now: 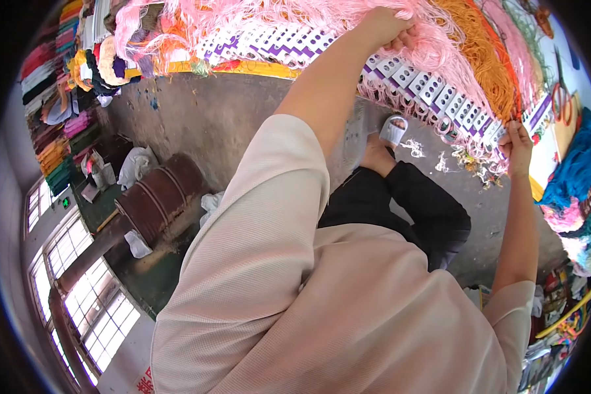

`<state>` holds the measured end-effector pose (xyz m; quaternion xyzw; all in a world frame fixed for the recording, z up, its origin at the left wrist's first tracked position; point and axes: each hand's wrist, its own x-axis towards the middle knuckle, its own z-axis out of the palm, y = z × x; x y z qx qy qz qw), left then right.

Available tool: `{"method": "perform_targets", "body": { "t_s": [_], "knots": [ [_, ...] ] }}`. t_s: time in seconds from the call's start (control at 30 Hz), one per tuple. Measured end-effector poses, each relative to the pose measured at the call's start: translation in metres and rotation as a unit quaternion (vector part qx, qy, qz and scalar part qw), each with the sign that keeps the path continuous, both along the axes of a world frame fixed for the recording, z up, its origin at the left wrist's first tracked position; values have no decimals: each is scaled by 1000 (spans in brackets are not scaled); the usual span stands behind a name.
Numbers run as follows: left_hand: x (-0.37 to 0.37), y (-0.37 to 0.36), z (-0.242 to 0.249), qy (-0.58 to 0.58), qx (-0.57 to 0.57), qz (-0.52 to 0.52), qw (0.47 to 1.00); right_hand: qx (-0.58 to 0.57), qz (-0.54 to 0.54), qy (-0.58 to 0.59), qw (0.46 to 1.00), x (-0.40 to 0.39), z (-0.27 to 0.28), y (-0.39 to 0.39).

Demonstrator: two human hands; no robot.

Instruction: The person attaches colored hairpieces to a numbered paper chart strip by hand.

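Pink thread [440, 49] is spread in loose strands along the table at the top. My left hand [389, 29] lies on it, fingers curled into the strands. A long row of overlapping white and purple cards [417, 84] with dark holes runs along the table's front edge, pink loops hanging below them. At the row's right end, my right hand [517, 141] has its fingers pinched together at the end of an orange-red strand, beside the cards; exactly what is between the fingertips is too small to tell. Orange thread [482, 46] lies just beyond it.
Red-handled scissors [561, 102] and blue yarn [574, 164] lie at the right. Stacked coloured yarn [52, 131] stands at the far left. A rusty brown drum [161, 197] lies on the floor at left. Thread scraps and a sandal [394, 130] are below the table.
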<state>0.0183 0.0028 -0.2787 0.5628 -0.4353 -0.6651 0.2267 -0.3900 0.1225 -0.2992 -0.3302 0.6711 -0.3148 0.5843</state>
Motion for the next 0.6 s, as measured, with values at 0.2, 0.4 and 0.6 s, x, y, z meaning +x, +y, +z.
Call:
{"method": "perform_targets", "body": {
  "t_s": [0.2,0.4,0.6],
  "knots": [
    [-2,0,5,-1,12,1,1000,14,19,8,1000,1,6,-2],
    [-5,-3,1,6,22,1,1000,16,15,-5,1000,0,5,-3],
    [-18,-1,18,-45,33,43,997,17,22,-15,999,0,7,-5]
  ]
}}
